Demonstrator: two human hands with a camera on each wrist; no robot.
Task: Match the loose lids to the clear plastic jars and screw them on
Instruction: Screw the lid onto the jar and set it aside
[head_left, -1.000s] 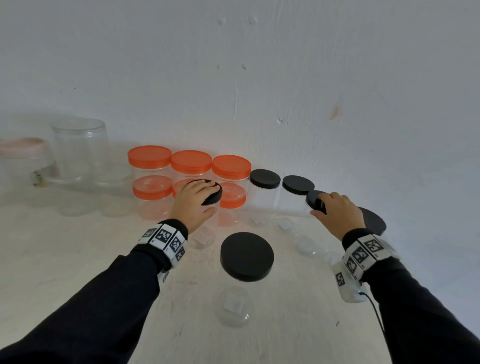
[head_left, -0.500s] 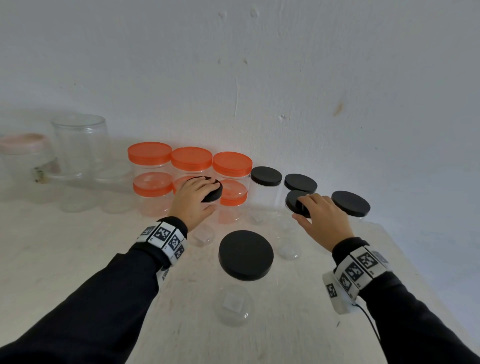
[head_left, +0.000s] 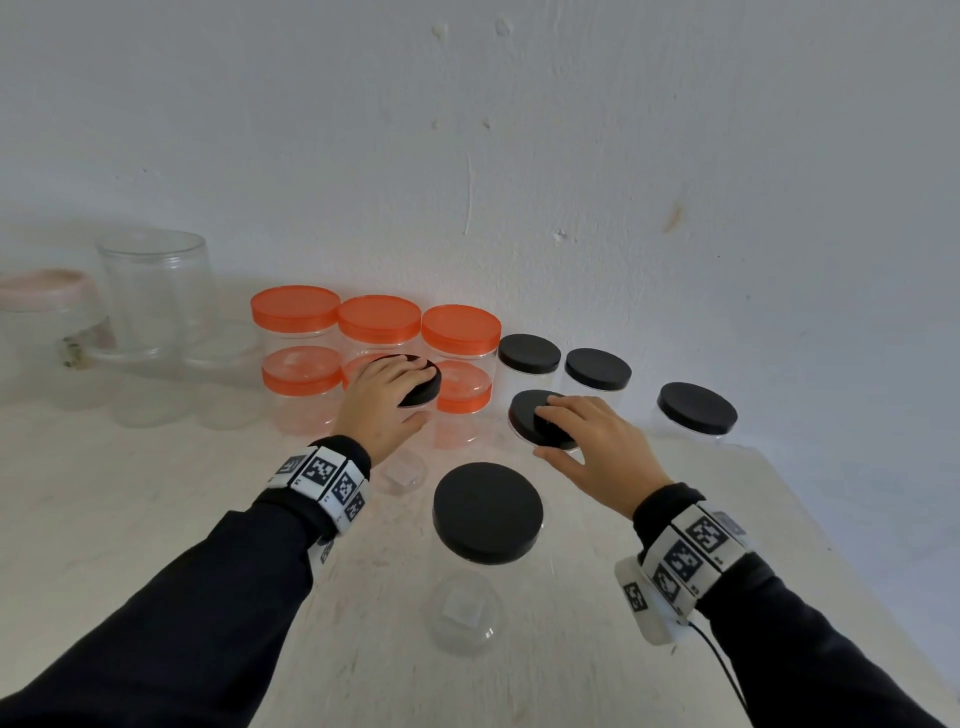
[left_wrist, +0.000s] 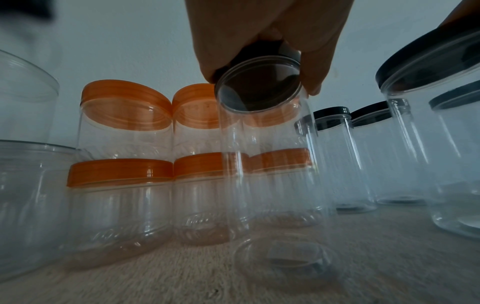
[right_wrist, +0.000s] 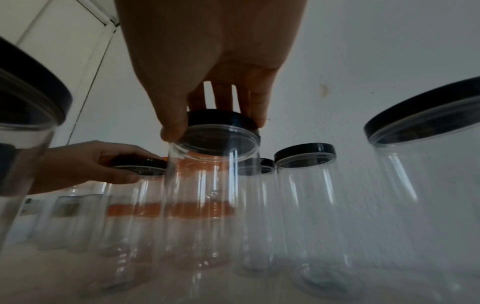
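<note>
My left hand grips the black lid of a tall clear jar that stands in front of the orange-lidded jars. That black lid shows under my left fingers. My right hand grips the black lid of a second tall clear jar, with thumb and fingers curled round the black lid. This jar leans and is blurred in the right wrist view. A wide black-lidded jar stands between my forearms.
Two black-lidded jars stand by the wall and a wider one at the right. Orange-lidded jars are stacked two high at the back. Clear lidless containers and a pink-lidded one sit far left. The table edge runs along the right.
My right hand has carried its black-lidded jar to the left, from beside the wide jar at the right to the middle. My left hand has stayed on its lid.
</note>
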